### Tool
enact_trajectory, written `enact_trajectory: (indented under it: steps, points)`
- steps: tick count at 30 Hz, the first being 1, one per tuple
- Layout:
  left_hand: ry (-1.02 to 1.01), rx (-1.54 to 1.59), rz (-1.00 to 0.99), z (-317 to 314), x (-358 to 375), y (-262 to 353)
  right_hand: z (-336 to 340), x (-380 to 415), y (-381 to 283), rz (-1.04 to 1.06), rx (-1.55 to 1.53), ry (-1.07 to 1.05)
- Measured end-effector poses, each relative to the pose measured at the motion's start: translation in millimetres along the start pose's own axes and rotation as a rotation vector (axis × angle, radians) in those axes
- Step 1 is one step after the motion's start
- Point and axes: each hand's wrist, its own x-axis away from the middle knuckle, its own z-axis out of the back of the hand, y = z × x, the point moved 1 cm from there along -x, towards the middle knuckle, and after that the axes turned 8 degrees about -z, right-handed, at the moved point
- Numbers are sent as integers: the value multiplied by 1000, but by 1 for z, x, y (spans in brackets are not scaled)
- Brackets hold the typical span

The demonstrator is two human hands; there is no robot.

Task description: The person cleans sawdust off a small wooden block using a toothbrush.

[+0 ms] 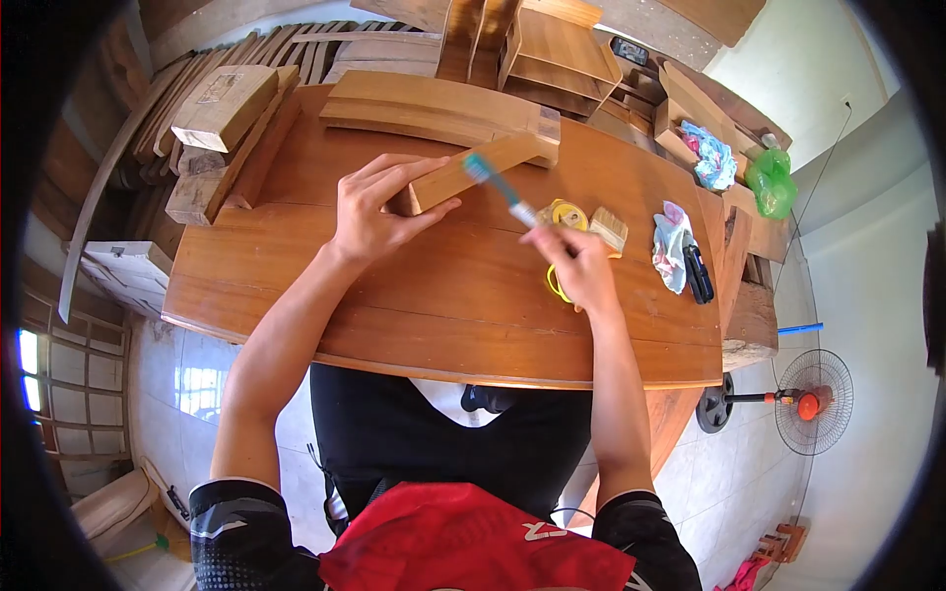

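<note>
My left hand [379, 207] grips the near end of a wooden block [473, 175], thumb below and fingers over the top. The block slants up to the right, and its far end overlaps a long curved wooden piece [424, 103] at the back of the table. My right hand [576, 261] is closed around a slim teal-and-white brush-like tool [503, 189], blurred by motion. Its teal end points up and left, over the block's side. Just behind the right hand are a round yellow item [569, 214] and a small pale block [609, 230]. A yellow loop [554, 283] shows beside the wrist.
On the wooden table [443, 305], a crumpled cloth [672, 246] and a black object [699, 274] lie at the right. Timber pieces [225, 106] are stacked at the left. A green plastic bag [772, 182] sits beyond the right edge, and a fan [813, 402] stands on the floor.
</note>
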Motion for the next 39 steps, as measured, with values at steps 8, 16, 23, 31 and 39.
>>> enact_trajectory:
  steps: [8, 16, 23, 31, 39]
  points:
    - [4, -30, 22, 0, 0, -1, -1, -4, 7, -1, 98, 28]
    - [4, -25, 11, -1, -2, 1, -9, 2, -2, 125, 99, -46]
    - [12, -10, 4, -5, -1, 6, -15, 6, -10, 227, 104, -180]
    - [14, 7, -44, -5, 2, 1, -15, 6, -4, 202, 53, -72]
    - [15, 26, -79, -5, 4, -2, -13, 0, -3, 135, -8, 34]
